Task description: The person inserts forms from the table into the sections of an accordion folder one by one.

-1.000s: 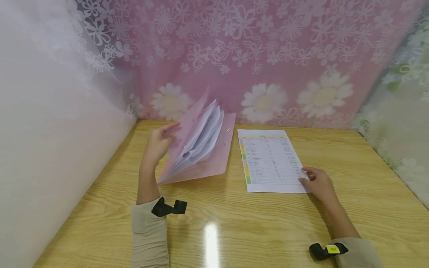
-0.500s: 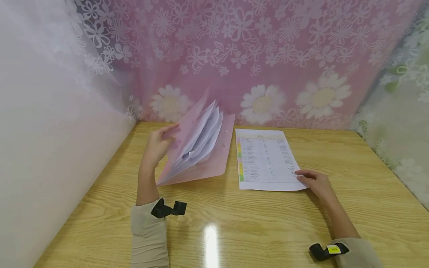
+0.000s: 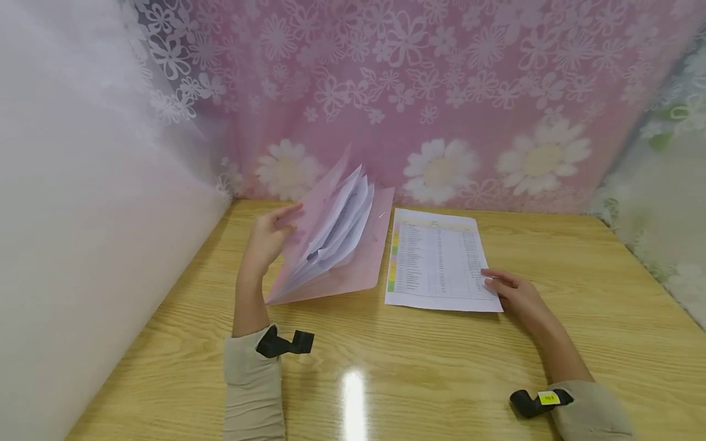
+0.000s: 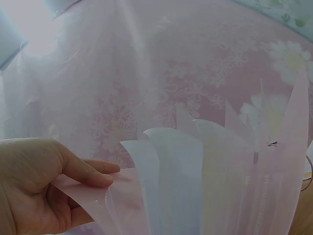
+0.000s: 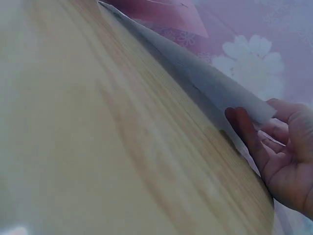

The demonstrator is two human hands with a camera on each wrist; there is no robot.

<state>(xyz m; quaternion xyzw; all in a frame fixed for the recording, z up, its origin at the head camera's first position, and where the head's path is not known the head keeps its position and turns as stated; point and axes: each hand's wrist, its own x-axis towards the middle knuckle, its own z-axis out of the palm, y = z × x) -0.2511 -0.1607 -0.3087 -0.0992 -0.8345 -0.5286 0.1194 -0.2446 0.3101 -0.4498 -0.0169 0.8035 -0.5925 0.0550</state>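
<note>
A translucent pink folder (image 3: 382,242) stands fanned open at the left of the table, with white papers (image 3: 353,223) between its covers. My left hand (image 3: 263,242) pinches its left cover between thumb and fingers; in the left wrist view that cover (image 4: 128,188) bends away from several upright leaves (image 4: 178,169). To the folder's right is a printed table sheet (image 3: 441,260) with coloured cells down its left side. My right hand (image 3: 523,300) holds the sheet's lower right edge between thumb and fingers. In the right wrist view this edge of the sheet (image 5: 195,68) is raised off the wood.
The wood-grain table (image 3: 430,361) reflects a bright light near its front. A pink flowered curtain (image 3: 353,79) hangs behind the back edge, a white sheet wall (image 3: 110,184) closes the left, and a pale floral one (image 3: 684,202) the right.
The printed sheet has shifted left toward the folder and turned slightly, its right edge lifting, and my right hand has moved with it. My left hand and the folder stay almost the same.
</note>
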